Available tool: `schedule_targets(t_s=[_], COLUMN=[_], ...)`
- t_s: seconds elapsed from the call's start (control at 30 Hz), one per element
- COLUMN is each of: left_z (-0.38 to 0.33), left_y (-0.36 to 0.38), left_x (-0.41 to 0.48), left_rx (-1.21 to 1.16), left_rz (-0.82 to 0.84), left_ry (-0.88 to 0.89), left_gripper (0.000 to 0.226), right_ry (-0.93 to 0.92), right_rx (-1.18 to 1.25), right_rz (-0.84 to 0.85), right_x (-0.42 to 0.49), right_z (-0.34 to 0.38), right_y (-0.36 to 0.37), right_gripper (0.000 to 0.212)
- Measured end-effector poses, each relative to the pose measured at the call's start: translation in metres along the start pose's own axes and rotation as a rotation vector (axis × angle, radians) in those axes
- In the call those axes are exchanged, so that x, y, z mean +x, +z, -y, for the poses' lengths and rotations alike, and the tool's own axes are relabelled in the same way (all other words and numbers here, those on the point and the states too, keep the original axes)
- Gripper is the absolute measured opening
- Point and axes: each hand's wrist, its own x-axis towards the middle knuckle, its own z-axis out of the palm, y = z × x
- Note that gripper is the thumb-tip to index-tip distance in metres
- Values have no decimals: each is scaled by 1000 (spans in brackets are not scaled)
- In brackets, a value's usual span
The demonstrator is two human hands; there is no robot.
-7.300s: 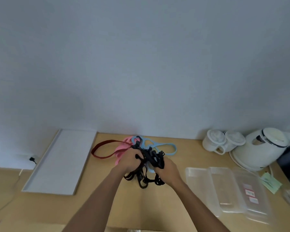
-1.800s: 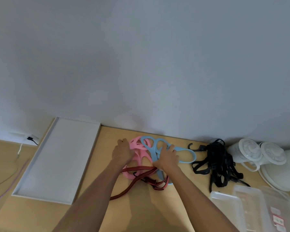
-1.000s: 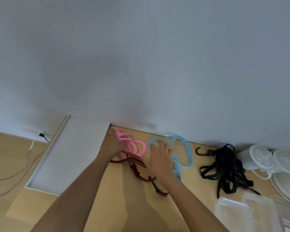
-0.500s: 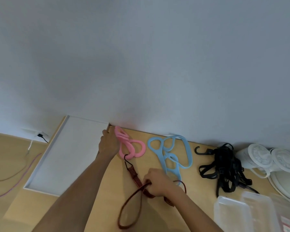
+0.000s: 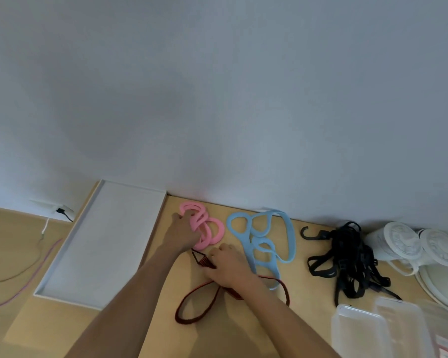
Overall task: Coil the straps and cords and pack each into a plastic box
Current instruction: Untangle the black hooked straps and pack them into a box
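Scene: a person sorts straps and cords on a wooden table [image 5: 130, 329] set against a pale wall.
Left hand: the left hand [image 5: 182, 235] lies on the pink strap [image 5: 212, 232] near the wall. Its fingers reach in among the loops, and whether they hook round one cannot be told.
Right hand: the right hand [image 5: 230, 266] is curled over the red bungee cord [image 5: 192, 310], gripping it just behind the wire hook beside the pink strap.
Just changed: half a second ago the right hand was drawing the cord toward the person. It has since slid up to the hook end, while the left hand has stayed on the pink strap. Less than two seconds ago pink, blue and red lay in one heap; now they lie apart.
Red cord: its slack trails in a loose loop toward the table's near edge, uncoiled.
Others waiting: the blue strap [image 5: 265, 236] lies flat to the right, and the black strap bundle [image 5: 347, 262] lies tangled beyond it.
Boxes: the clear plastic boxes [image 5: 360, 330] sit at lower right. Their contents are hard to make out, and no strap is seen in them.
Meaning: the sorting looks done and coiling of the red cord seems about to begin.
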Motion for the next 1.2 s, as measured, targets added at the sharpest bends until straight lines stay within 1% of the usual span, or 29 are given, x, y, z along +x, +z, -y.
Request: schedule_targets(t_s=[0.1,0.17,0.37,0.47,0.53,0.6,0.67,0.73,0.77,0.83,0.93,0.97,1.03,1.1,1.13,1.2], left_z=[4,10,25,25,25,26,28,27,26,24,25,27,31,38,42,53], left_y=[-3,-6,-14,-18,-19,-19,-17,-12,-9,-4,0,2,3,4,4,10], left_x=[2,5,7,8,8,8,8,8,9,9,7,8,9,13,14,23], left_rx=[-13,-6,-42,-73,-74,-53,-43,-76,-97,-113,-44,-40,-52,-66,-95,-142], left_rz=[2,-11,-88,-124,-131,-144,-154,-160,-165,-185,-178,-167,-140,-122,-113,-112], left_ry=[-6,6,-17,-39,-52,-57,-71,-87,-96,-138,-236,-240,-198,-148,-150,-141], left_gripper=[51,52,50,42,42,44,46,50,56,66,60,58,57,59,61,67], right_ry=[-2,-8,4,-72,-142,-174,-137,-76,-46,6,36,64,163,254,270,256], right_rx=[-120,-86,399,459,412,285,186,182,206,259,252,241,277,374,401,327], right_rz=[-59,-71,-80,-79,9,140,254,303,287,159,-118,-156,-143,-127,-130,-126], right_x=[3,5,8,2,-2,-8,-16,-21,-22,-17,3,11,29,46,52,59], right_z=[22,27,19,13,8,0,-11,-22,-25,-27,-23,-19,-8,0,3,11], right_y=[16,21,22,17,13,11,10,13,13,10,0,-4,-11,-15,-17,-20], right_gripper=[37,33,30,28,31,35,34,30,29,32,51,60,74,80,77,63])
